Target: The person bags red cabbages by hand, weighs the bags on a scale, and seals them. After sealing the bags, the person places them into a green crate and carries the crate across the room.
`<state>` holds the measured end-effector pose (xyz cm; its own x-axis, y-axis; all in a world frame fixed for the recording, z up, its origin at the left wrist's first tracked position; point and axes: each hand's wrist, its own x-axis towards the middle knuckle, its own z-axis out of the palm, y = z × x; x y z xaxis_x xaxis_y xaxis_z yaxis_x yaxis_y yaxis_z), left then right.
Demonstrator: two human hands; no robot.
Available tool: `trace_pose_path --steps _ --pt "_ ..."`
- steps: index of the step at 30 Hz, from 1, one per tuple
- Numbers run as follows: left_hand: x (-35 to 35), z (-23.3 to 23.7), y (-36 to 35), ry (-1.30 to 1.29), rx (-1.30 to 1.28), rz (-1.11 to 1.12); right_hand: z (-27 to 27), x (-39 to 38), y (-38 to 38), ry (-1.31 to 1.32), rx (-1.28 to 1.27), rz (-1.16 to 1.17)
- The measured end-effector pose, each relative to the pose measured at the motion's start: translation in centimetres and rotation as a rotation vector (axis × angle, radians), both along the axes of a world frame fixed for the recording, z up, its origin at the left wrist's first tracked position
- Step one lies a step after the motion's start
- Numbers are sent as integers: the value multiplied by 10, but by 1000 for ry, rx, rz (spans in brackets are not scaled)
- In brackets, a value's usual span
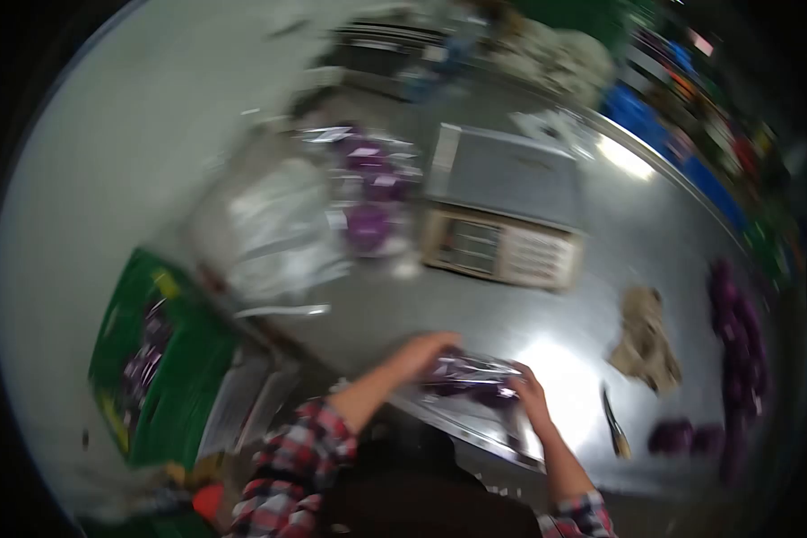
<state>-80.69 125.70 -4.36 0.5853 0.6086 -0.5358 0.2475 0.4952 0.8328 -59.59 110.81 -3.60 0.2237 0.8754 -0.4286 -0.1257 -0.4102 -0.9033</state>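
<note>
The bag of purple vegetables (471, 375) lies between my two hands at the near edge of the steel table (637, 224). It is clear, crinkled film that catches the light, with dark purple lumps showing through (too blurred to say which vegetable). My left hand (426, 351) is curled over its left end and my right hand (531, 396) grips the right end, so both are closed on the plastic; I cannot make out the single fingers.

Straight beyond my hands stands a weighing scale (502, 206), its keypad facing me. Beyond my left hand, beside the scale, sit more packed bags (372, 193) and a heap of white plastic (282, 233). Well off to my left is a green crate (184, 377) with purple things in it. Just right of my right hand lies a knife (614, 423), beyond it a crumpled rag (646, 341), and farther right a row of loose purple vegetables (735, 350).
</note>
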Motion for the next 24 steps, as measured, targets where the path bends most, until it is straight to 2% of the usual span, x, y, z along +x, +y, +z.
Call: trace_pose_path --steps 1,2,3,4,5,6,7,9,12,13,15,16,18,19,20,21,24 --pt "-8 5 2 -21 -175 -93 7 3 6 -13 10 51" --pt "-21 -25 -10 -205 -56 -42 1 10 4 -200 32 177" --pt "-37 -6 -17 -261 -153 -67 3 5 1 52 -103 88" --pt "-60 -6 -32 -279 -129 -44 18 -3 -1 299 -172 122" --pt "-85 -3 -43 -302 -104 -36 5 -7 1 318 -184 173" --pt "-110 28 -54 -424 -194 49 6 -18 3 334 -211 227" --pt "-135 46 -61 -461 -179 56 11 -38 12 354 -235 286" --pt "-192 53 -83 -576 -186 191 22 -82 28 391 -278 405" --pt "-283 71 -124 -420 119 295 40 -175 55 400 -310 595" --pt "-311 69 -139 -454 149 422 46 -209 62 400 -313 655" --pt "-374 87 -161 -286 154 521 59 -282 78 397 -317 783" --pt "-403 93 -172 -280 187 609 63 -319 87 401 -326 844" --pt "-457 87 -189 -317 205 797 114 -410 93 342 -290 947" --pt "-480 105 -197 -283 222 894 123 -446 96 300 -200 969" --pt "-503 107 -202 -276 231 1002 128 -475 106 301 -239 1068" --pt "-523 108 -205 -265 242 1110 120 -507 115 414 -189 1137" --pt "-597 97 -205 -306 245 1333 128 -610 136 443 -179 1215"
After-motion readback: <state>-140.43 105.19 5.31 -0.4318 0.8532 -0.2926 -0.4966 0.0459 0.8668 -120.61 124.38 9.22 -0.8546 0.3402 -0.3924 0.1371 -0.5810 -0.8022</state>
